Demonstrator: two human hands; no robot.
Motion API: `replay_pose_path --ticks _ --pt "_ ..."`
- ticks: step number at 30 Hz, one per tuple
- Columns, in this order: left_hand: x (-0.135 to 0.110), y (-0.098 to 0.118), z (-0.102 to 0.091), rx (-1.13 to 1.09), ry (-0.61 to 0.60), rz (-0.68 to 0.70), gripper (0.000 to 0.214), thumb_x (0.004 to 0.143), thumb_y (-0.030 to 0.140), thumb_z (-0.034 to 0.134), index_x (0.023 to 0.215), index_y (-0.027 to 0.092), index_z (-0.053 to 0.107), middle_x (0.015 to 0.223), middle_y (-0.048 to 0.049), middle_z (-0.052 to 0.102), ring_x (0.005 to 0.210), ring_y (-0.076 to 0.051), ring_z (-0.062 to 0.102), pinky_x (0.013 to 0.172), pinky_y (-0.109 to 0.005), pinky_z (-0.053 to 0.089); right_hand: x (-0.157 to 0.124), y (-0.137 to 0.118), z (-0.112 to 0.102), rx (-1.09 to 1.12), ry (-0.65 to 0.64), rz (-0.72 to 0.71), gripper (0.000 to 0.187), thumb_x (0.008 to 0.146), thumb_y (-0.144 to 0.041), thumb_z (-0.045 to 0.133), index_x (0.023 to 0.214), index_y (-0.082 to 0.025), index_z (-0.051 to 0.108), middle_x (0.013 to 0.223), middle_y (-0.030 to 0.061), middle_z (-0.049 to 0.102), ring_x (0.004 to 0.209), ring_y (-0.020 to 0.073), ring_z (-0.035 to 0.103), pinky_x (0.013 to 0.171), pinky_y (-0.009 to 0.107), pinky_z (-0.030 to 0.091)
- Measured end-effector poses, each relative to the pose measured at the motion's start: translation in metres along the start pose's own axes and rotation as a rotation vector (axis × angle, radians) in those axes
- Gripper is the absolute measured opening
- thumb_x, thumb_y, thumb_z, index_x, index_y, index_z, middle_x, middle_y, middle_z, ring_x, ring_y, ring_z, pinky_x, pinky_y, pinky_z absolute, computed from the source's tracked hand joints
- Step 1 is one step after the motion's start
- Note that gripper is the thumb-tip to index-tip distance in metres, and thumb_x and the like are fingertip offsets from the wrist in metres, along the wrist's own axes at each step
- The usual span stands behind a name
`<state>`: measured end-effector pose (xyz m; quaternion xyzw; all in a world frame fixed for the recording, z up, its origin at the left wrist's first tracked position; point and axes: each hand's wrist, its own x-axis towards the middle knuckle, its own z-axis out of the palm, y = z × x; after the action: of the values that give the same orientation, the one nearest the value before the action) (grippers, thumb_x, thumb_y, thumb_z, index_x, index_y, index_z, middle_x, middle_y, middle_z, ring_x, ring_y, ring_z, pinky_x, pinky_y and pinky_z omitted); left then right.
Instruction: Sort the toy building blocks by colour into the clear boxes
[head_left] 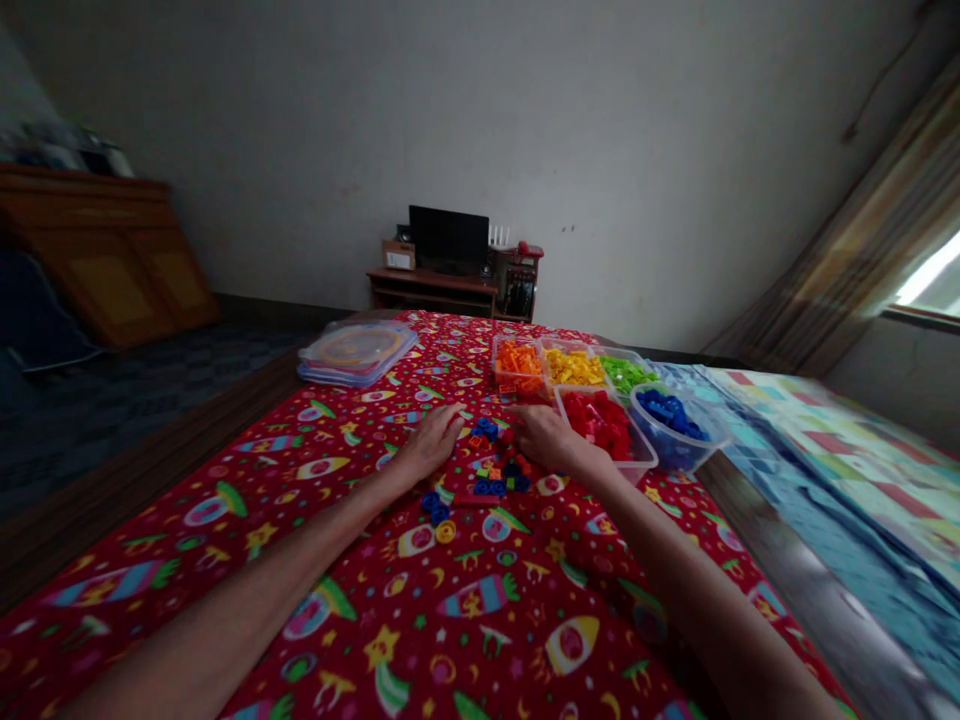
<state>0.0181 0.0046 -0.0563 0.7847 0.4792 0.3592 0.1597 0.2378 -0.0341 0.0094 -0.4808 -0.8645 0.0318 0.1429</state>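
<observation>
My left hand [435, 440] rests on the patterned red cloth [300, 520], fingers loosely stretched out, with nothing visible in them. It lies just left of some blue toy bricks [484, 430]. My right hand [541, 435] reaches in from the other side, its fingers bent down and closed at the loose pieces; what they hold, if anything, is hidden. Between and below the hands lies a small group of blue, orange and green bricks [491, 487], with a long red piece [474, 500] by it. Nearer to me are blue wheel-like pieces [435, 508] and a yellow round piece [445, 531].
Right of my right hand stands a clear divided tray [643, 462] of orange, yellow, green and red bricks. A round clear tub [679, 455] of blue bricks touches it. Stacked plastic lids [358, 352] lie at the far left. Beyond the table stands a desk with a monitor [448, 238].
</observation>
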Motion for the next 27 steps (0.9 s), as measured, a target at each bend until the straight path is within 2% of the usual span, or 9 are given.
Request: replay_pose_path --ticks 4,7,11,14,17,20,23,25,27 --pt "-0.007 0.007 0.013 -0.081 -0.141 0.066 0.053 0.091 0.044 0.032 0.131 0.015 0.051 0.142 -0.0126 0.049 0.133 -0.024 0.043 0.114 -0.041 0.029 0.000 -0.006 0.027 -0.067 -0.122 -0.007 0.044 0.078 0.000 0.042 0.118 -0.007 0.059 0.101 0.0155 0.068 0.092 0.0194 0.063 0.082 0.029 0.044" --pt "-0.007 0.019 0.012 -0.185 -0.255 0.088 0.052 0.091 0.046 0.032 0.131 0.018 0.052 0.139 -0.0102 0.053 0.130 -0.023 0.047 0.112 -0.039 0.031 0.000 -0.010 0.023 0.080 -0.080 -0.051 0.051 0.072 0.003 0.044 0.120 -0.009 0.059 0.105 0.0139 0.069 0.093 0.0190 0.063 0.080 0.027 0.045" --pt "-0.003 0.026 0.005 -0.311 -0.237 0.069 0.050 0.088 0.044 0.042 0.130 0.018 0.052 0.126 -0.0115 0.063 0.117 -0.023 0.058 0.101 -0.038 0.044 -0.001 -0.013 0.008 0.125 0.002 -0.048 0.050 0.072 0.001 0.049 0.119 -0.010 0.061 0.093 0.0114 0.071 0.083 0.0183 0.064 0.072 0.025 0.043" --pt "0.000 0.022 0.002 -0.306 -0.216 0.058 0.043 0.081 0.039 0.053 0.117 0.017 0.062 0.112 -0.0109 0.069 0.104 -0.024 0.064 0.093 -0.038 0.048 -0.003 -0.014 0.008 0.044 -0.075 -0.011 0.034 0.082 -0.010 0.052 0.113 -0.012 0.065 0.090 0.0117 0.071 0.080 0.0187 0.064 0.066 0.025 0.040" --pt "0.002 0.018 0.000 -0.233 -0.219 0.057 0.034 0.075 0.036 0.060 0.102 0.019 0.069 0.106 -0.0091 0.071 0.100 -0.025 0.064 0.095 -0.038 0.047 -0.004 -0.014 0.014 -0.032 -0.120 0.030 0.035 0.086 -0.021 0.051 0.120 -0.016 0.061 0.096 0.0121 0.071 0.082 0.0193 0.064 0.063 0.025 0.039" --pt "0.002 0.019 -0.001 -0.229 -0.245 0.015 0.036 0.070 0.038 0.064 0.101 0.019 0.070 0.105 -0.0083 0.072 0.097 -0.026 0.064 0.092 -0.037 0.048 -0.005 -0.013 0.018 -0.039 -0.076 -0.011 0.044 0.085 -0.018 0.052 0.129 -0.013 0.053 0.096 0.0113 0.071 0.082 0.0178 0.064 0.065 0.024 0.039" --pt "0.001 0.019 0.001 -0.268 -0.278 -0.006 0.039 0.069 0.040 0.064 0.102 0.019 0.070 0.102 -0.0073 0.072 0.095 -0.025 0.065 0.087 -0.035 0.050 -0.006 -0.008 0.015 -0.004 0.016 -0.050 0.048 0.082 -0.017 0.055 0.129 -0.009 0.051 0.094 0.0117 0.070 0.082 0.0179 0.062 0.069 0.026 0.040" --pt "0.000 0.018 0.003 -0.302 -0.288 0.007 0.037 0.071 0.041 0.062 0.100 0.019 0.070 0.100 -0.0069 0.072 0.092 -0.024 0.065 0.084 -0.034 0.051 -0.005 -0.005 0.011 0.008 0.119 -0.037 0.044 0.083 -0.020 0.055 0.125 -0.008 0.054 0.092 0.0123 0.070 0.082 0.0186 0.061 0.073 0.028 0.041" --pt "-0.001 0.016 0.005 -0.308 -0.284 0.024 0.034 0.074 0.039 0.060 0.099 0.019 0.070 0.096 -0.0067 0.071 0.088 -0.023 0.065 0.081 -0.033 0.052 -0.004 -0.004 0.005 0.008 0.177 0.002 0.032 0.085 -0.022 0.052 0.113 -0.009 0.062 0.086 0.0109 0.069 0.078 0.0179 0.060 0.072 0.028 0.040"
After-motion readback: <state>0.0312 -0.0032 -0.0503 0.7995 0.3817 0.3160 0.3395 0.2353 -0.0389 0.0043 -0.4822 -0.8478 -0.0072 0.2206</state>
